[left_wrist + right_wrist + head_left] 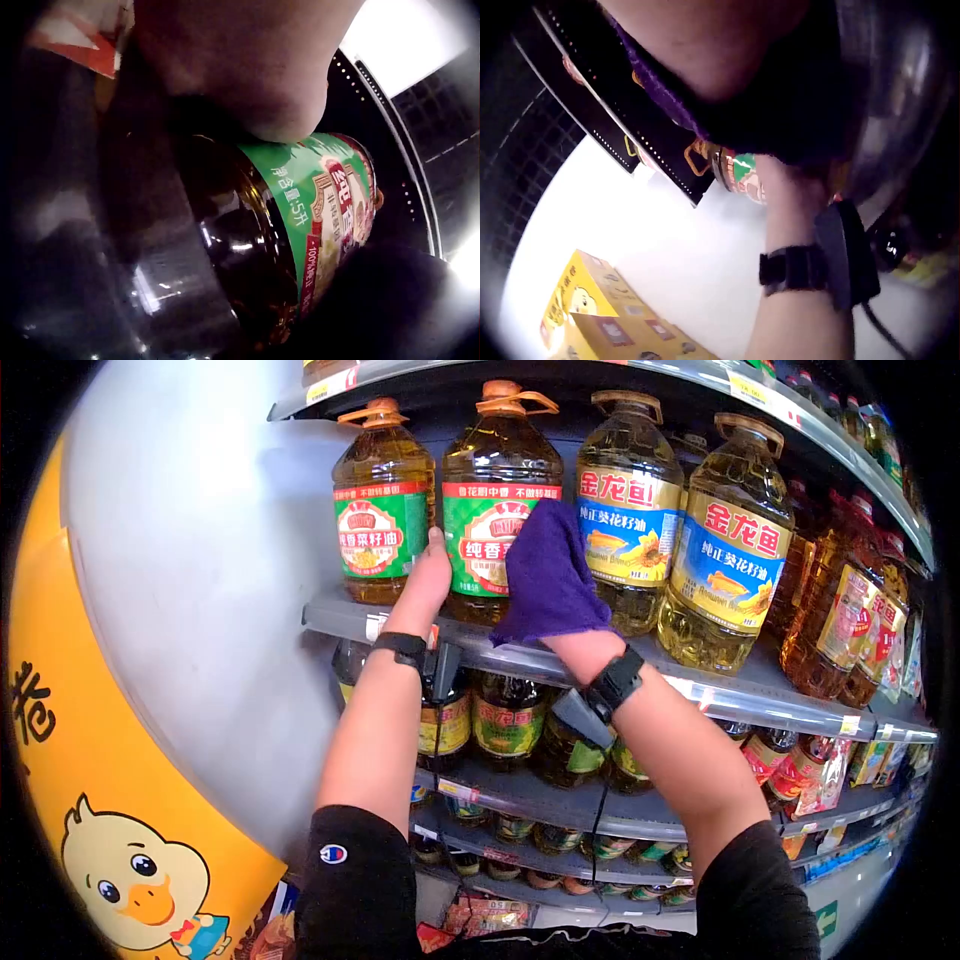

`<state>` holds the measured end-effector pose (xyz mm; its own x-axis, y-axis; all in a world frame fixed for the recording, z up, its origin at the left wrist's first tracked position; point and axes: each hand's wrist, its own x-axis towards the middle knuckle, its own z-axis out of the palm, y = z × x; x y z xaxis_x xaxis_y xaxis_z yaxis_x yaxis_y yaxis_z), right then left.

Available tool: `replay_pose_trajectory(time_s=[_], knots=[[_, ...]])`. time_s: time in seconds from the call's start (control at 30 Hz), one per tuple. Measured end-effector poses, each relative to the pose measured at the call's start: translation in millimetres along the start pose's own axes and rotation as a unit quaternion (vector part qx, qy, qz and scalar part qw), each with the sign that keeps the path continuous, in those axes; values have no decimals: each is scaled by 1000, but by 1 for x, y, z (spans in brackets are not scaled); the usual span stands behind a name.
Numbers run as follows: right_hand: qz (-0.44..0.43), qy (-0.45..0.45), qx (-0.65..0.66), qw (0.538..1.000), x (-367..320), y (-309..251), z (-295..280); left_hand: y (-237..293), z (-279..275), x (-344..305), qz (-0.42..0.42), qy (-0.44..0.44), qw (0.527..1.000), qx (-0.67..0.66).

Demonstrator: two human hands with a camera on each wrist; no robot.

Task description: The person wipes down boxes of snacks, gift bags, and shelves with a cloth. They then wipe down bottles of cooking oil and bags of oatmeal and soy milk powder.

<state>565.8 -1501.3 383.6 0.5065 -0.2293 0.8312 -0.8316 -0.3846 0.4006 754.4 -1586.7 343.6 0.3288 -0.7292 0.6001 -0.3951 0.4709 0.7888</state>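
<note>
A large bottle of rapeseed oil [502, 465], with a green and red label and orange handle, stands upright on the shelf [370, 622] between my hands. My left hand [428, 578] holds its left side, thumb up along the label's edge; the other fingers are hidden between two bottles. Draped over my right hand [582, 648] is a purple cloth [555, 570], which overlaps the label's right part and hides the fingers. In the left wrist view, the hand's edge [292, 112] lies right at the green label [289, 184].
A matching oil bottle [380, 470] stands just left. Sunflower oil bottles [625, 450] with blue and yellow labels stand close on the right. Lower shelves [570, 800] carry more bottles, and a shelf edge [800, 410] curves overhead. A yellow duck display [140, 810] rises at left.
</note>
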Motion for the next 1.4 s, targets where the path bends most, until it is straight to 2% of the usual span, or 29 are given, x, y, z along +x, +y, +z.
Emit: replay_pose_trajectory(time_s=[0.03, 0.1, 0.27, 0.33, 0.37, 0.43, 0.47, 0.5, 0.57, 0.6, 0.63, 0.7, 0.73, 0.77, 0.83, 0.9, 0.93, 0.97, 1.03, 1.07, 1.1, 1.13, 1.17, 1.23, 1.3, 1.33, 1.37, 1.4], knots=[[-8, 26, 13, 1000, 9, 3, -1, 11, -3, -8, -23, -11, 1000, -1], [-39, 81, 41, 995, 24, 13, -5, 11, -6, -6, -12, -18, 999, 26], [-171, 205, 63, 962, 75, 31, -7, 11, -7, -12, 9, 0, 996, 85], [-215, 222, 59, 949, 92, 34, -1, 12, -7, -17, 19, 9, 996, 91], [-218, 221, 61, 949, 101, 34, 4, 13, -8, -18, 33, 16, 994, 98], [-268, 116, 36, 956, 121, 29, 15, 9, -9, -17, 52, 19, 992, 112], [-148, -34, 55, 987, 138, 21, 14, 5, -9, -18, 71, 19, 989, 125], [-151, -1, 90, 985, 142, 25, 20, 3, -8, -18, 67, 21, 990, 126], [-302, -124, -66, 943, 150, 24, 24, 1, -7, -20, 93, 29, 981, 169], [-157, -122, 13, 980, 143, 10, 30, 3, -6, -20, 104, 31, 977, 186], [-154, -125, 15, 980, 129, 7, 30, 3, -8, -20, 111, 34, 972, 202], [-219, -52, 8, 974, 109, 6, 32, 14, -13, -27, 128, 42, 961, 240], [-244, 37, 54, 968, 99, 6, 39, 21, -16, -31, 137, 47, 954, 264], [-247, 84, 68, 963, 90, 2, 36, 26, -21, -39, 144, 49, 945, 291], [-240, 41, 161, 956, 65, -2, 36, 36, -28, -56, 164, 52, 928, 332], [-254, 7, 221, 942, 44, -3, 35, 34, -35, -73, 272, 25, 920, 281], [-219, -3, 268, 938, 32, -5, 35, 36, -38, -84, 321, -1, 922, 218], [-311, -17, 236, 920, 28, 3, 40, 32, -41, -95, 299, -25, 892, 339], [-314, -53, 253, 913, 30, 8, 25, 15, -46, -118, 371, 25, 867, 331], [-351, -29, 230, 907, 36, 13, 17, 6, -46, -125, 375, 25, 865, 333], [-385, -6, 206, 900, 46, 23, 14, -3, -43, -130, 344, 57, 911, 220], [-363, -25, 200, 910, 59, 35, 21, -9, -40, -134, 307, 85, 942, 102], [-384, 8, 139, 913, 73, 52, 11, -16, -43, -137, 310, 84, 941, 102], [-344, 128, 102, 925, 90, 80, 18, -26, -55, -140, 332, 156, 890, 270], [-208, 134, 197, 949, 94, 89, 27, -16, -58, -137, 320, 148, 907, 231], [-172, 203, 195, 944, 91, 88, 31, -5, -57, -134, 249, 130, 949, 143], [-170, 203, 196, 944, 88, 83, 35, 8, -55, -129, 175, 111, 977, 53], [-88, 231, 205, 947, 83, 72, 39, 25, -53, -124, 170, 98, 980, 41]])
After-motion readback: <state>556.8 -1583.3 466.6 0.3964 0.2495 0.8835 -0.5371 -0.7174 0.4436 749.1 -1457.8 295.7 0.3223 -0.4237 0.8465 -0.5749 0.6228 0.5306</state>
